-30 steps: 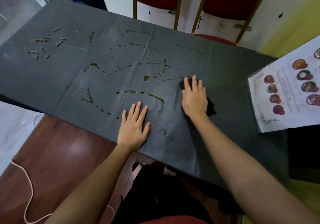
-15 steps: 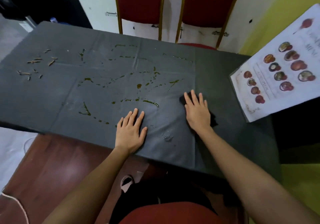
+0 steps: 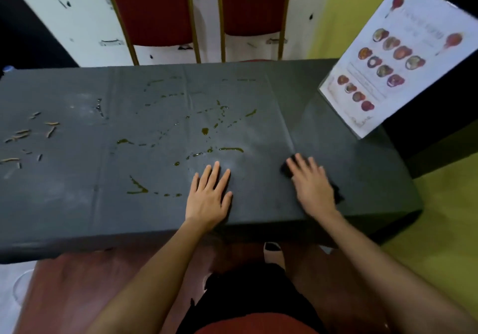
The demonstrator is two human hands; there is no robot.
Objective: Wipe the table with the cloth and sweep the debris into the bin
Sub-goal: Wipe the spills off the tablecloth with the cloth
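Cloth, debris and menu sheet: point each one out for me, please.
cloth [image 3: 285, 171], head view: exposed dark corner on its left.
debris [image 3: 51, 132], head view: one brown strip in the scatter.
menu sheet [image 3: 388, 62], head view: printed middle.

Matt grey cover, wet shine on it, soft black cloth.
The table cover [image 3: 77, 204] is a matt dark grey sheet with fold creases. The greenish spill [image 3: 231, 149] shines wet and the debris [image 3: 51, 132] looks dry. The cloth [image 3: 285, 172] is matt. The menu sheet [image 3: 403, 62] is glossy printed paper. The chairs [image 3: 155, 10] have red fabric and gold-coloured metal frames, and the floor [image 3: 77, 295] is smooth brown wood.
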